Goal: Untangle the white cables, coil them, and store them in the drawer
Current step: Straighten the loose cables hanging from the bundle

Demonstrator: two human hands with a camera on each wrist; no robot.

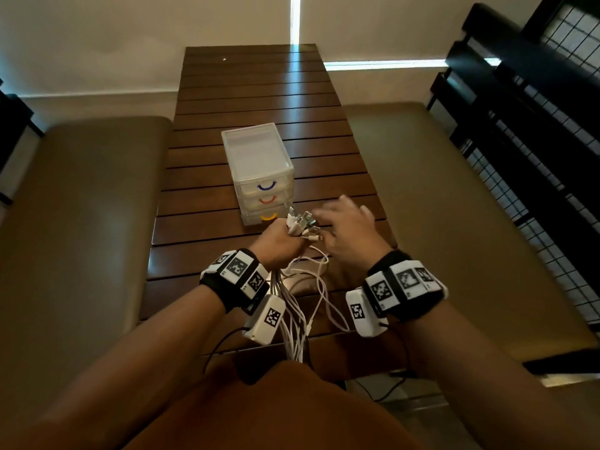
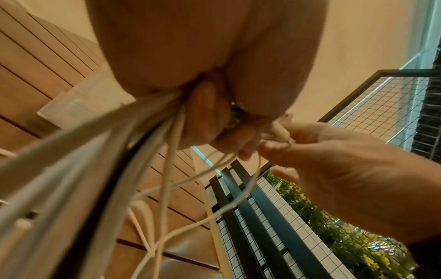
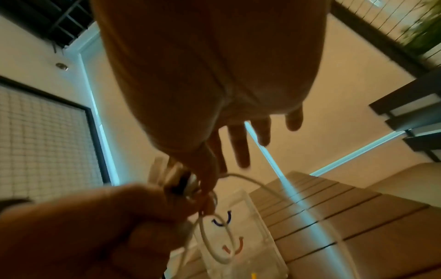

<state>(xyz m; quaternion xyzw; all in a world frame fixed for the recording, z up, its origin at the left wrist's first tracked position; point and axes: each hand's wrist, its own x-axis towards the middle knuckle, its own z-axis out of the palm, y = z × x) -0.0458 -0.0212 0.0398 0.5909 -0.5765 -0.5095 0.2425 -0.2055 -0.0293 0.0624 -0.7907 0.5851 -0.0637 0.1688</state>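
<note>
White cables [image 1: 300, 287]: bundle gathered above the bench [image 1: 227, 177], plug ends up, strands trailing toward the lap.
Left hand [image 1: 276, 245] fists the bundle; right hand [image 1: 344, 228] pinches one plug, other fingers spread. Risk: pulling may tighten crossed strands. Thin, smooth, round cords; clear plastic drawer unit [image 1: 259, 170] just beyond, drawers closed.
</note>
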